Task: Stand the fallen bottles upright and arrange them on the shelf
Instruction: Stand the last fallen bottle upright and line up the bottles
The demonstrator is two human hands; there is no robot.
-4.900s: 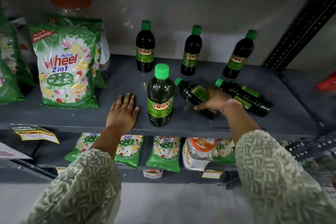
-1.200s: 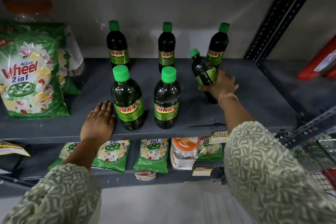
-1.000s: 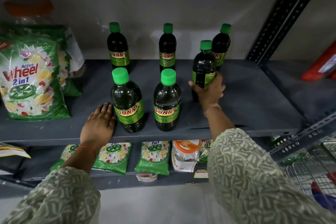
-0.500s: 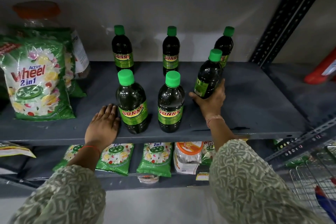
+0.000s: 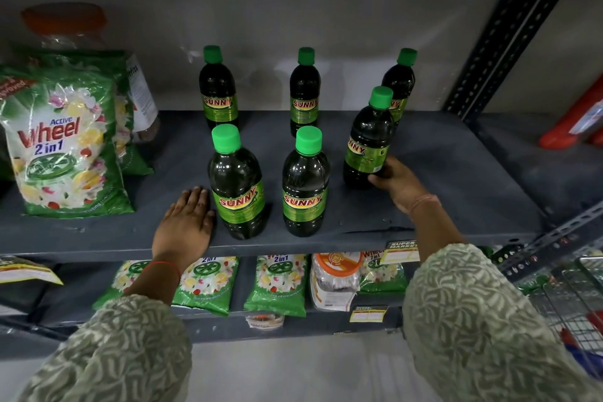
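Note:
Several dark Sunny bottles with green caps stand upright on the grey shelf (image 5: 456,192). Three form a back row: left (image 5: 218,91), middle (image 5: 304,91), right (image 5: 400,81). Two stand in front: left (image 5: 236,183) and middle (image 5: 305,183). A third front bottle (image 5: 367,143) stands upright at the right, its label turned partly sideways. My right hand (image 5: 396,181) grips its lower body from the right. My left hand (image 5: 186,222) lies flat, palm down, on the shelf's front edge, just left of the front left bottle.
Green Wheel detergent packets (image 5: 62,147) stand at the shelf's left, with an orange-lidded jar (image 5: 65,26) behind. More packets (image 5: 277,281) and a jar lie on the lower shelf. A perforated upright (image 5: 512,29) bounds the right side. A wire basket (image 5: 574,297) sits at lower right.
My right hand lifted the last lying bottle, stood it upright and shifted it into the front row at the right, sliding down to its base. My left hand stayed flat on the shelf.

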